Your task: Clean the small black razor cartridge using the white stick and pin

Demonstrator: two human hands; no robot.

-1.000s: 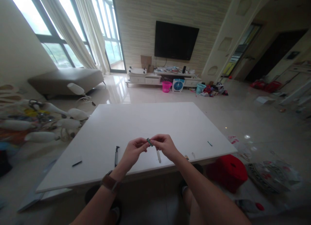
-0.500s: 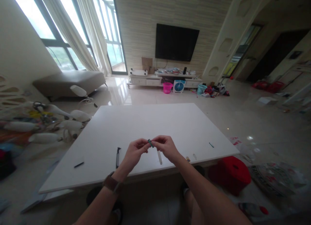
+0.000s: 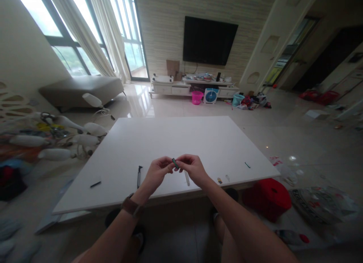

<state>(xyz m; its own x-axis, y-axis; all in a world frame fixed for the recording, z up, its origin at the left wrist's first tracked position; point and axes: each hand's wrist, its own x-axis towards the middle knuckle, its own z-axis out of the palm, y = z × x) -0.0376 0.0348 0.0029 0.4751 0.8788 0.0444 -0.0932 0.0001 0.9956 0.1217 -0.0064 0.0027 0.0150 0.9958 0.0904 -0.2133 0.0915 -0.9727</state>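
Between my two hands, above the front part of the white table [image 3: 170,136], is a small black-and-green rectangular piece [image 3: 175,163], held at a tilt. My left hand [image 3: 159,171] pinches it from the left with thumb and fingertips. From the right, my right hand [image 3: 193,167] grips it the same way, the fingertips of both hands close together. A slim dark-headed handle [image 3: 138,177] lies left of my left hand. Under my right hand a pale flat stick [image 3: 187,178] is partly hidden. What the small piece is exactly cannot be made out.
A short black bar [image 3: 95,184] lies at the table's left; a small dark-green strip [image 3: 247,165] is at its right. Near the front edge sit a small yellowish-and-dark piece [image 3: 219,180] and a clear bit [image 3: 227,177]. A red stool [image 3: 269,198] stands beside the table's right front.
The view has tipped slightly downward, so the room appears higher. Both hands keep hold of the small piece, which has turned slightly to a steeper angle.
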